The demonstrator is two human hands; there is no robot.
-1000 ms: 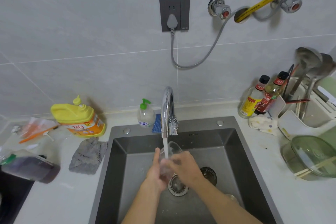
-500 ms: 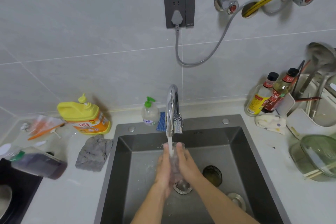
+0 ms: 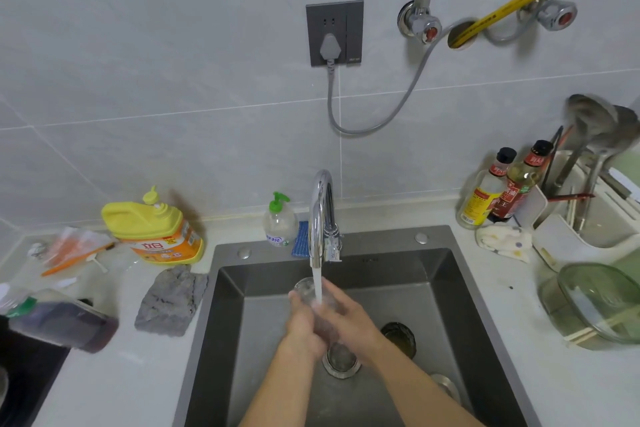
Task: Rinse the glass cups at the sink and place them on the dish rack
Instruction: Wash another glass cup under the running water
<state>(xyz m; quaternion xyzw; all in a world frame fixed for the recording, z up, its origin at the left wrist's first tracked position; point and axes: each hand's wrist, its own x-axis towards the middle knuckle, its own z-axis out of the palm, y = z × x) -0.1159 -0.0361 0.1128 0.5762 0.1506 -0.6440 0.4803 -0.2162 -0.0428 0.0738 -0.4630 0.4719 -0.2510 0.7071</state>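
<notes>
Head view: cup [image 3: 308, 290], clear glass, sits over the sink [image 3: 450, 305] basin, just under the tap [image 3: 322, 215], w/ its mouth tilted toward 11 o'clock. Water [image 3: 317, 288] runs from the spout onto the cup approx. at the rim. L hand [image 3: 302, 326] wraps the cup from 9 o'clock, fingers curled round the wall. R hand [image 3: 354, 316] clasps it from 3 o'clock, fingers laid over the top side; both hands are grasping the cup. The cup's lower part is hidden btwn the palms. Drain [image 3: 341, 359] lies at 6 o'clock of the hands.

A dark glass [image 3: 398, 339] stands on the basin floor at 4 o'clock of the hands, apart from them. Rack [image 3: 568, 243], white, is on the counter at 2 o'clock of the sink, w/ ladles [image 3: 595, 121] standing in it. Two sauce bottles [image 3: 485, 198] stand just beside the rack at its 9 o'clock. Yellow jug [image 3: 152, 229] is at 10 o'clock of the sink, a grey cloth [image 3: 169, 302] at 9 o'clock, touching the sink edge. Pump bottle [image 3: 278, 225] stands just L of the tap.
</notes>
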